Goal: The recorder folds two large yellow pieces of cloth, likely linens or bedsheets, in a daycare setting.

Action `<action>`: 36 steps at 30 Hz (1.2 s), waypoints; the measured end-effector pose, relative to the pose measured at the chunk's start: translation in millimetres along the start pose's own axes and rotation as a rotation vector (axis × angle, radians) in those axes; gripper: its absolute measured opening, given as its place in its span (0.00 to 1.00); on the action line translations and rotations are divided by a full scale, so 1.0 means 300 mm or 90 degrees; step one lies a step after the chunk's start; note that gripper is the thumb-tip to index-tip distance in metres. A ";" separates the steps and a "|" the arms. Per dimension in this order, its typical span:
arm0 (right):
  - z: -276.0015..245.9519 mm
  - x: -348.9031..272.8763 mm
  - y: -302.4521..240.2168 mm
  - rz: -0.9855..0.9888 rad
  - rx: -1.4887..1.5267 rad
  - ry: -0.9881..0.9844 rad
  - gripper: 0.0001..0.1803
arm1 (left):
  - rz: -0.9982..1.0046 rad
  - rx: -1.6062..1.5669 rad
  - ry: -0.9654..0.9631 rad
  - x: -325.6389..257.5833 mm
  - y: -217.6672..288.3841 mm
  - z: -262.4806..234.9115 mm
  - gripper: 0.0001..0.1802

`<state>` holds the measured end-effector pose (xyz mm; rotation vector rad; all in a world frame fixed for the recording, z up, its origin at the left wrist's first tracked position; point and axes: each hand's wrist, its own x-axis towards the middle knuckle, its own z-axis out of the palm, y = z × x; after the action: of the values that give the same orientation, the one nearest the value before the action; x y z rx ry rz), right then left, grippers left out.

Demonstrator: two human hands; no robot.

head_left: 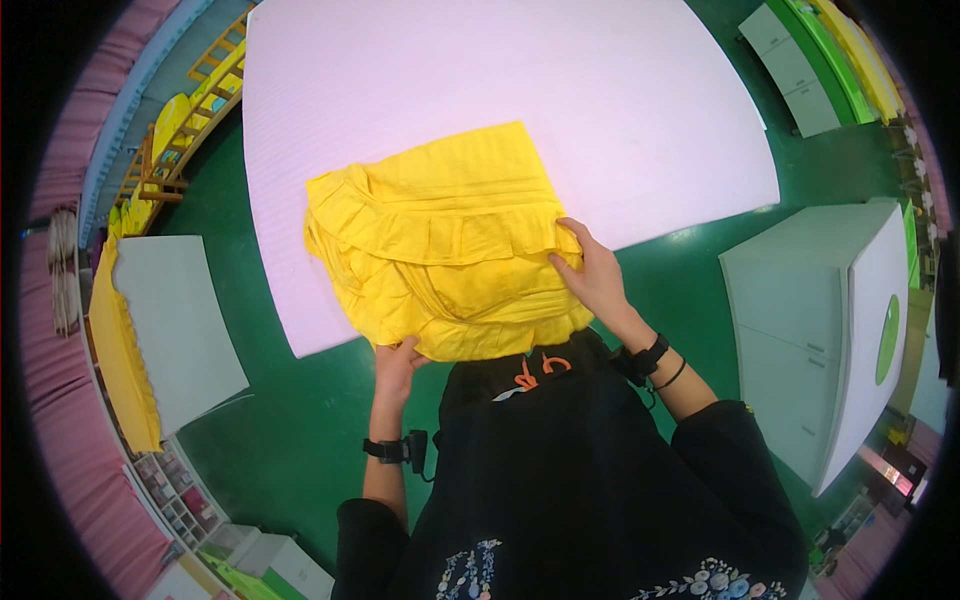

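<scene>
A bright yellow ruffled cloth lies folded in layers at the near edge of a pale pink padded surface. A gathered frill crosses its middle, and its near part bunches and hangs over the edge toward my body. My left hand grips the near left corner, thumb on top and the other fingers hidden beneath. At the right side, my right hand pinches the edge by the frill between thumb and fingers. Both wrists wear black bands with small devices.
The pale pink surface stretches away beyond the cloth. White cabinets stand to the right on a green floor. On the left are a white table with a yellow frilled cover and wooden furniture.
</scene>
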<state>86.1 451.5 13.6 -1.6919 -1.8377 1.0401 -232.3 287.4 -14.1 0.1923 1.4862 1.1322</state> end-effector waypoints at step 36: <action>-0.037 -0.028 -0.013 -0.432 -0.113 -0.026 0.21 | 0.864 0.803 -0.225 -0.008 0.221 0.330 0.13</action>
<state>93.2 446.0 24.9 -0.9860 -2.3349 0.6371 -180.0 371.8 52.1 2.3842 1.4659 0.7961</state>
